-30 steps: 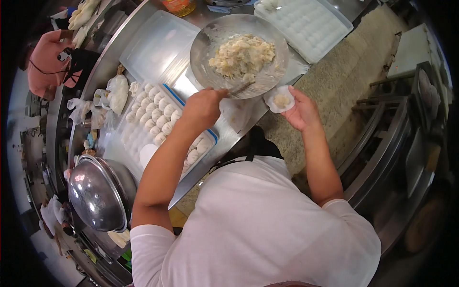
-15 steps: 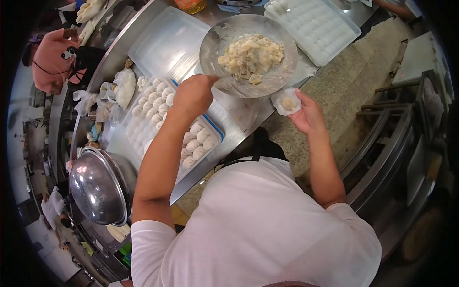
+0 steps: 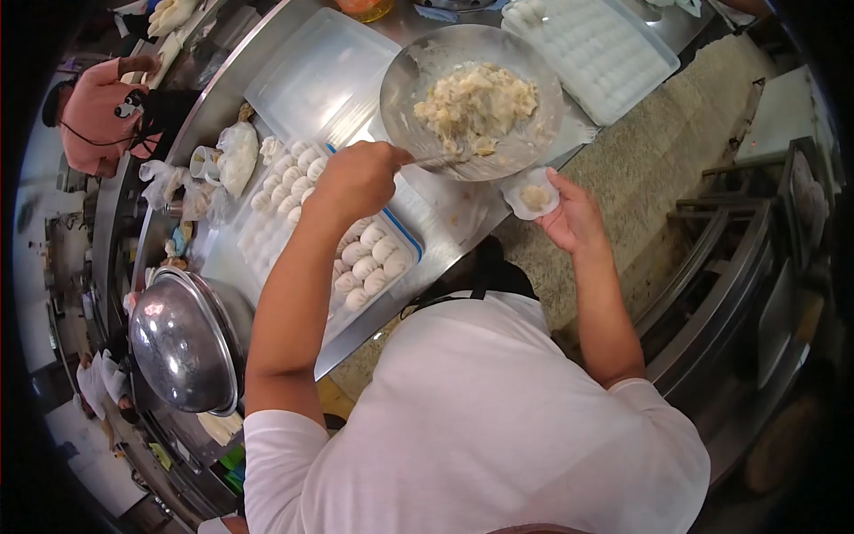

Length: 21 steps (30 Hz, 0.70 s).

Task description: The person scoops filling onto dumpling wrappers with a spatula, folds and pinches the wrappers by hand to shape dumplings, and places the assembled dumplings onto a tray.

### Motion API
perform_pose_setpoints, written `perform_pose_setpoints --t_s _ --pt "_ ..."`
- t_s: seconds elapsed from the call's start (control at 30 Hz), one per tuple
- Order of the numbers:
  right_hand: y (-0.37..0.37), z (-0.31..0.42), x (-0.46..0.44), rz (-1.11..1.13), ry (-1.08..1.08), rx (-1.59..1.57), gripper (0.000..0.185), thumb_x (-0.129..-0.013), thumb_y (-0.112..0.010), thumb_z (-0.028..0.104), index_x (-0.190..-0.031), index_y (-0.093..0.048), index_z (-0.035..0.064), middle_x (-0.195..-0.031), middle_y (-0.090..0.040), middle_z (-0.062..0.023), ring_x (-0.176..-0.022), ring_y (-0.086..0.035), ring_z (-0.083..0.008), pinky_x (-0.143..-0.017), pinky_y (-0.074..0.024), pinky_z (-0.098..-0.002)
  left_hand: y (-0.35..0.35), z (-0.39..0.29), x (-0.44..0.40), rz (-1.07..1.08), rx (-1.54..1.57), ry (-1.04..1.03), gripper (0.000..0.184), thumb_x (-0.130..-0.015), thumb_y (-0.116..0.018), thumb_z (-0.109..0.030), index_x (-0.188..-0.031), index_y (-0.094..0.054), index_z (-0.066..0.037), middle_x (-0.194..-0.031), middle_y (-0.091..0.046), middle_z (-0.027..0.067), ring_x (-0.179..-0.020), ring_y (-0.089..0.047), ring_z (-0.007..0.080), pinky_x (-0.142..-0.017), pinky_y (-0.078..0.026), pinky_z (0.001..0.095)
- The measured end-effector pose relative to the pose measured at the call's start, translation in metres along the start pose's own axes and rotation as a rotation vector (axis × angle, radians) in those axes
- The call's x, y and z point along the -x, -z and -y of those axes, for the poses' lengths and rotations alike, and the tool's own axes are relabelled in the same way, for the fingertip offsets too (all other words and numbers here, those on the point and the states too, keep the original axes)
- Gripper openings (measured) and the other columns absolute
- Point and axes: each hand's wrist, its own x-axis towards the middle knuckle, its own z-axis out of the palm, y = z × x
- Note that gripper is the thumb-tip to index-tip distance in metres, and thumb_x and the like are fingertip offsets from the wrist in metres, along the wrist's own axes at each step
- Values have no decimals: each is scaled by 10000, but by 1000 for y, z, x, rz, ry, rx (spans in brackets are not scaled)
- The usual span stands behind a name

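Head view: right hand (image 3: 575, 219) holds wrapper (image 3: 531, 196) near counter edge (image 3: 441, 260)

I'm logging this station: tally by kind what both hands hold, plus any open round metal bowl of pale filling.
Thin flat grey tool, left hand: 1
Filled white dough wrapper, right hand: 1
Open round metal bowl: 1
Total: 3

Blurred tool (image 3: 434, 163), its grip hidden in the left hand (image 3: 363, 176)
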Motion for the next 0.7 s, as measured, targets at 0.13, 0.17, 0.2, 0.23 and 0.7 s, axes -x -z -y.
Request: perform_pose_setpoints --t_s 0.13,0.17,0.2,0.23,0.7 --pt "-9 -6 1 9 -25 -19 354 -1039 -540 194 -1265 -545 -78 -1250 -647 -193 -1147 -653 -318 -998 -527 -483 -14 3 2 -24 44 -20 502 -781 -529 80 -1201 -731 -108 -974 -742 155 -955 -703 329 -851 -552 434" --pt "-12 -8 2 11 -30 -17 360 -1039 -538 196 -1272 -541 -79 -1256 -646 -190 -1154 -651 -313 -1013 -520 -479 -17 6 1 -21 45 -26 502 -781 -529 80 -1201 -731 -108 -974 -742 155 -955 -703 329 -851 -552 434" --pt "-13 -11 2 6 -29 -19 360 -1039 -538 196 -1272 -541 -79 -1256 -646 -190 -1154 -651 -313 -1013 -520 -479 -19 7 2 7 119 -67 470 -807 -545 64 -1207 -727 -102 -964 -737 161 -930 -703 324 -832 -549 426" --pt "-13 -13 2 19 -46 -29 366 -1043 -529 205 -1276 -541 -78 -1260 -645 -190 -1156 -650 -314 -1023 -514 -475 -20 7 5 35 195 -108 439 -833 -560 49 -1213 -724 -97 -953 -731 168 -904 -704 319 -813 -545 418" --pt "-31 -6 16 104 -83 -117 424 -1069 -453 252 -1345 -494 -67 -1308 -623 -212 -1204 -627 -331 -1053 -496 -487 -27 -21 51 -207 322 -353 411 -872 -629 66 -1220 -721 -132 -820 -612 123 -728 -618 314 -665 -501 419"
